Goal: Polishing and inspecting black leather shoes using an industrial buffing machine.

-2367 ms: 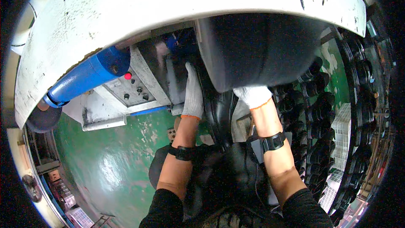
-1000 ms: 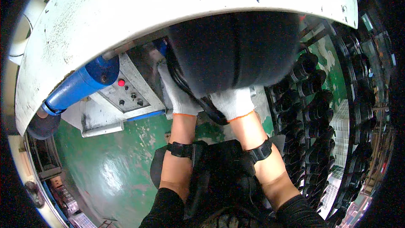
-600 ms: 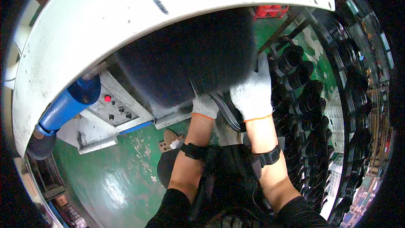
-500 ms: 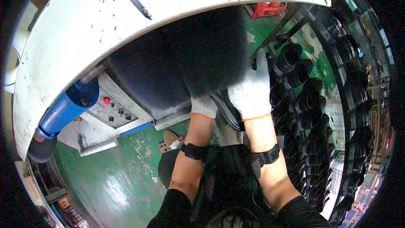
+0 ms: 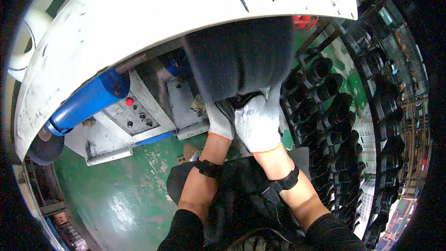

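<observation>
A glossy black piece (image 5: pixel 226 107) is being held between the white-gloved left hand (image 5: pixel 219 122) and right hand (image 5: pixel 258 120), at the lower edge of a blurred dark roller (image 5: pixel 239 60). The fingers are being hidden there; whether pinching or spread cannot be told. The roller is being overhung by a white hood (image 5: pixel 186 4). Leftward, a red button (image 5: pixel 129 102) is being framed by a grey panel (image 5: pixel 139 117), its markings too small to be read.

Left hand (image 5: pixel 220 122) and right hand (image 5: pixel 258 123): fingertips obscured at the drum (image 5: pixel 241 60) — grip indeterminate. Drum surface blurred; hood (image 5: pixel 186 7) — cut off above.
</observation>
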`<move>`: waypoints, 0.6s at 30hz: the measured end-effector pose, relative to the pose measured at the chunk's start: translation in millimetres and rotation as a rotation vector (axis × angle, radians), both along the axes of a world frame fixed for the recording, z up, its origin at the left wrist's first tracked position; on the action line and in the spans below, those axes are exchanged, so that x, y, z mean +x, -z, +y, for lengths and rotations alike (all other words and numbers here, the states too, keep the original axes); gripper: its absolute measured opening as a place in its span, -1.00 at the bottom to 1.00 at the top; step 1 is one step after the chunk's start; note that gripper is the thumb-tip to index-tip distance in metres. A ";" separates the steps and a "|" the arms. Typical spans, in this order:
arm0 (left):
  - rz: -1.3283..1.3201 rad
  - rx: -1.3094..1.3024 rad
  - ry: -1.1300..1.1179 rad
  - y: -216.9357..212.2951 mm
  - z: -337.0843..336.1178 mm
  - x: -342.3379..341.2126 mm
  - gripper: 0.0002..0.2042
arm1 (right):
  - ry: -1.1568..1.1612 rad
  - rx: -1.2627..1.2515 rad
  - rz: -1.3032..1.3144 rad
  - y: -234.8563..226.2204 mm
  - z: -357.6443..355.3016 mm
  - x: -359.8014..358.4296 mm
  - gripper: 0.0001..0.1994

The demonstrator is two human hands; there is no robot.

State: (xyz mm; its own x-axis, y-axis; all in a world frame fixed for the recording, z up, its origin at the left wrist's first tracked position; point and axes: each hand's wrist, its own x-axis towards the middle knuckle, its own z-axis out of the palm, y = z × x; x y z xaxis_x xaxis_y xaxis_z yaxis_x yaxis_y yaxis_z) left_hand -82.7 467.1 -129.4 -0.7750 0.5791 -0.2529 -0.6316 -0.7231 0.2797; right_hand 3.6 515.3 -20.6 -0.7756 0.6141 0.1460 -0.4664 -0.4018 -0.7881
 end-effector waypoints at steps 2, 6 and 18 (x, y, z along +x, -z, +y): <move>-0.017 0.155 0.212 -15.0 24.5 21.5 -0.40 | -0.060 -0.235 0.112 -13.4 -9.8 76.0 -0.49; 0.062 0.066 0.318 -49.1 -12.2 37.3 -0.26 | -0.278 -0.687 0.300 -24.8 -30.8 41.9 -0.45; 0.019 0.227 0.539 -176.6 -46.5 133.0 -0.17 | 0.030 1.850 -0.685 -142.6 -76.0 237.7 -0.62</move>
State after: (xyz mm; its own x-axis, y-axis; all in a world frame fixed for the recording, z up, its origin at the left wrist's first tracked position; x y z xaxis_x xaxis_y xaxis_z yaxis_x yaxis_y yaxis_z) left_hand 50.4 420.6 47.2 -0.3589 0.9311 -0.0651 -0.9234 -0.3440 0.1702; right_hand 241.3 439.3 122.0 -0.9644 0.0996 0.2448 0.0554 0.9819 -0.1813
